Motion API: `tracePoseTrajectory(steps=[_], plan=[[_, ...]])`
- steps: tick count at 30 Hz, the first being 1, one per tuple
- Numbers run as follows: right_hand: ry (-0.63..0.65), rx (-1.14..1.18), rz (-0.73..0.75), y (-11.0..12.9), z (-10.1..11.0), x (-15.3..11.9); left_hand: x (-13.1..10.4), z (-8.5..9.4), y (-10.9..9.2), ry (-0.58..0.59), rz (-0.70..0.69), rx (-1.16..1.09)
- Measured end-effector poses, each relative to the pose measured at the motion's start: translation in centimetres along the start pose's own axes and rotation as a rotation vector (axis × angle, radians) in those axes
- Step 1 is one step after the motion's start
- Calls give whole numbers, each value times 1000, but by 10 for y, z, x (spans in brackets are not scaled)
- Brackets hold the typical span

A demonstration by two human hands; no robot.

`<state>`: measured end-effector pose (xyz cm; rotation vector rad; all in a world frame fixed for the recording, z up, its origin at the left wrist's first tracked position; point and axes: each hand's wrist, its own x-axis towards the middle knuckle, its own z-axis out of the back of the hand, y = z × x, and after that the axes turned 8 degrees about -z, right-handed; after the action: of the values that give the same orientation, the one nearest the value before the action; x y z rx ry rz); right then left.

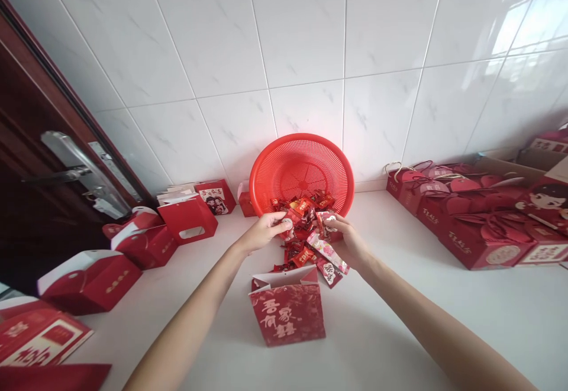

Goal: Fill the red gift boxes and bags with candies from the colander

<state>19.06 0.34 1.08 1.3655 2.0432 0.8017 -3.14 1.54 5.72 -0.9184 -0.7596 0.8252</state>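
A red plastic basket (303, 138) is tipped against the tiled wall, its mouth facing me. Wrapped candies (305, 255) in red and pink spill from it onto the white tabletop. At the pile's left side, my left hand (262, 231) pinches a red candy packet (287, 225). My right hand (350, 242) is closed at the right side of the pile on another red packet (327, 223). A pink flowered packet (327, 251) lies just below it. Nearer to me, an upright red gift box (288, 314) with white characters has its top open. Neither hand touches this box.
Several red gift boxes (89, 281) stand along the left side, near a dark door (26, 113) with a metal handle. On the right, many handled red boxes (461, 213) are packed together beside a cardboard carton (501, 165).
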Motion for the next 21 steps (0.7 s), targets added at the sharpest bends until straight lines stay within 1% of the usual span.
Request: tracePoseTrajectory(steps=[2,3,7,11,13,16,17,21], plan=[[10,11,-1,0,-1,-1,2,-4,1,9,16,-55],[13,14,2,1,-1,-1,3,-6,0,-8,19,-74],[14,-13,29,4,-5,-3,5,-13,-3,-147,5,-73],[14,-23,64,10,-11,-8,4,-17,-10,-235,-56,-16],[24,-25,74,13,-14,-12,3,-17,-14,-237,-72,-28],[62,-49,84,16,-19,-17,0,-18,-20,-205,-82,-63],[75,-62,78,17,-20,-18,-1,-19,-22,-214,-91,-76],[80,-128,46,16,-26,-23,-2,-25,-27,-334,-127,-152]])
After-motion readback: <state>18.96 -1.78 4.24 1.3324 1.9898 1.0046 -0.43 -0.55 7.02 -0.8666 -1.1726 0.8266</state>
